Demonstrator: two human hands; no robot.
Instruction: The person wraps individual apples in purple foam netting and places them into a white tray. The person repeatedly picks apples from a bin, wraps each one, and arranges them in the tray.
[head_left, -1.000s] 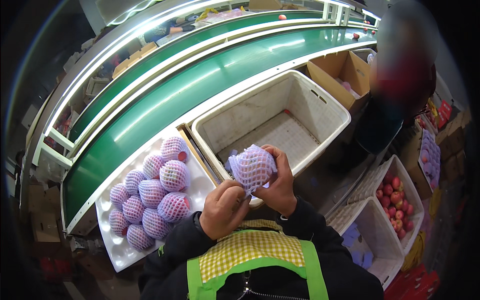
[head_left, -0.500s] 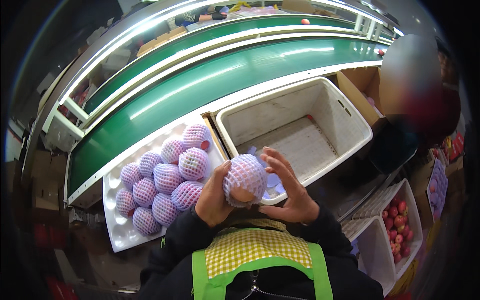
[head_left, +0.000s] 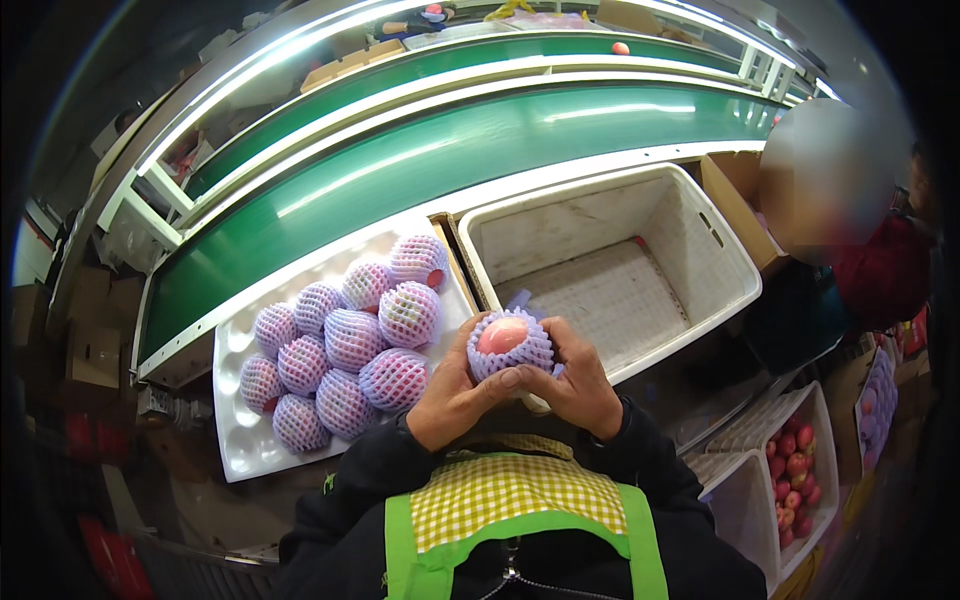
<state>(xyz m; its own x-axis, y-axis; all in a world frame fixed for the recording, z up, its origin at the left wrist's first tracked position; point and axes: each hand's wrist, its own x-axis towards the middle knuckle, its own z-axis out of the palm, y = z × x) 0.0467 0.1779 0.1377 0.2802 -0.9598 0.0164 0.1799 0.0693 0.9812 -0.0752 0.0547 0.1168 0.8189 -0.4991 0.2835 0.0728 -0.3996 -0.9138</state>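
Netted apple (head_left: 506, 342) (both hands)

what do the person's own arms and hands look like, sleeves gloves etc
Both hands, left hand and right hand, are bare, no gloves. Dark, near-black long sleeves reach the wrists. Below them, a bright green apron bib with a yellow-and-white checked panel.

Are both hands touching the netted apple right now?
Touching. The head view shows the left hand and right hand cupped around the netted apple, fingers pressed against its foam net.
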